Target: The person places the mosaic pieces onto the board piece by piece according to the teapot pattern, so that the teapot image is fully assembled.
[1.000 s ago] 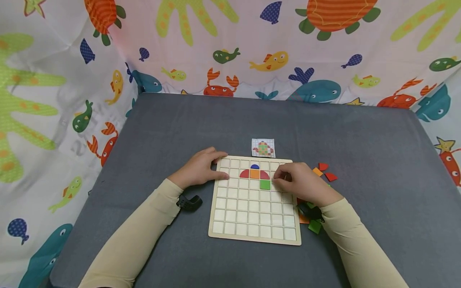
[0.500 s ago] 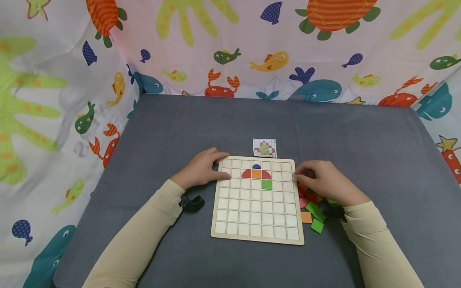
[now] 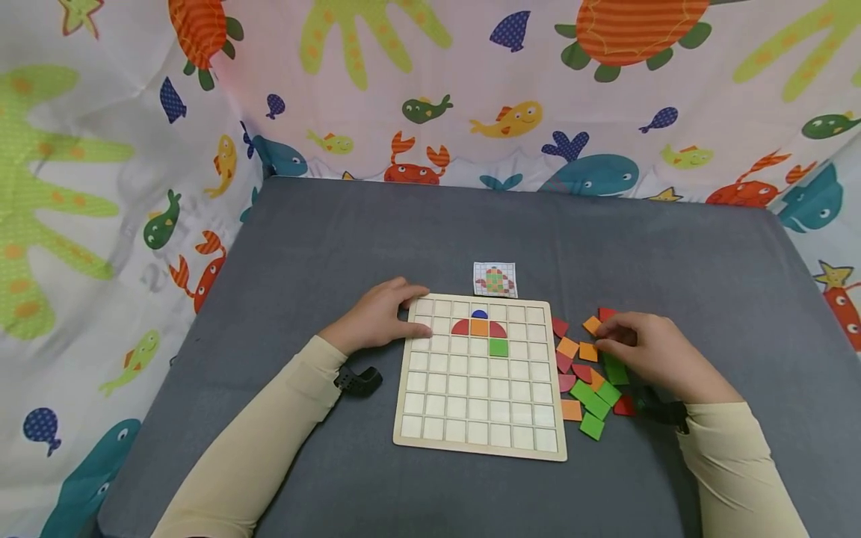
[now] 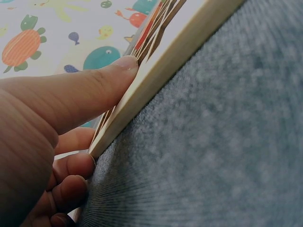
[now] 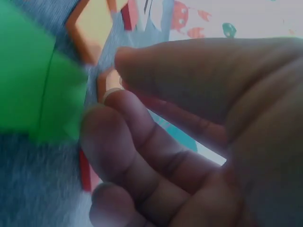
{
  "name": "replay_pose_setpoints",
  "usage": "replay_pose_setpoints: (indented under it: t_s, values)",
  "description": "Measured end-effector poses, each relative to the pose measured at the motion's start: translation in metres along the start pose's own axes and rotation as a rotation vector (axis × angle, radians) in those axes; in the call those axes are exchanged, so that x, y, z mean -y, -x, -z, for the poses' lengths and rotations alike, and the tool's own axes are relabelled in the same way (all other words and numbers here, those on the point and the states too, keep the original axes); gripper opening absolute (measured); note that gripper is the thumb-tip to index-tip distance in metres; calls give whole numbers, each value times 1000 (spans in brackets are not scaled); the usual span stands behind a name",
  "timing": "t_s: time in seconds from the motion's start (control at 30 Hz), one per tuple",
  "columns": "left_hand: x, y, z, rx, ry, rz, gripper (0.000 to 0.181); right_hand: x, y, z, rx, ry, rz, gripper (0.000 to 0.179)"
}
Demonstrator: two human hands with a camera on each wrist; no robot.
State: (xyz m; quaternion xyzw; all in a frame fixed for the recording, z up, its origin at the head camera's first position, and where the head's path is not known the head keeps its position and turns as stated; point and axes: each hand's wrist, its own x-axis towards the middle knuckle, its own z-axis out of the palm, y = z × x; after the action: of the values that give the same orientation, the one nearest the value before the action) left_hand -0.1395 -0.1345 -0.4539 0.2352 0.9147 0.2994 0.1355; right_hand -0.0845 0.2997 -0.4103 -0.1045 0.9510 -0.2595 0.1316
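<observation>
My left hand (image 3: 373,317) holds the pale wooden grid board (image 3: 447,430) at its far left corner, thumb on top and fingers at the edge, as the left wrist view shows. On the board sit a blue half-round piece (image 3: 479,314), an orange square (image 3: 479,327) flanked by two red quarter-rounds, and a green square (image 3: 498,347). My right hand (image 3: 655,351) hovers with loosely bent fingers over the loose pieces right of the board. In the right wrist view its thumb and fingertips stand apart near an orange piece (image 5: 90,33), with nothing visibly held.
Several loose green (image 3: 592,427), orange (image 3: 588,352) and red (image 3: 624,406) flat pieces lie scattered along the board's right edge. A small pattern card (image 3: 495,280) lies behind the board. Grey cloth (image 3: 363,239) covers the table, and a sea-animal curtain (image 3: 457,67) hangs around it.
My right hand has moved right, from over the board to over the loose pieces, uncovering more of them. My left hand stays on the board's corner.
</observation>
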Motion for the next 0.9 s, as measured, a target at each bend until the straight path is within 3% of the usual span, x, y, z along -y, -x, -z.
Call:
replay_pose_setpoints:
  t_s: [0.3,0.53,0.9]
  values:
    - [1,1,-1,2,6,1,75,-23,7,4,-24,-5,-9,23]
    - [1,2,0,-1,7,-4,75,-27,9,5,-36,-18,-16,26]
    - [1,1,0,1,-2,0,76,-24,12,4,56,-26,11,30]
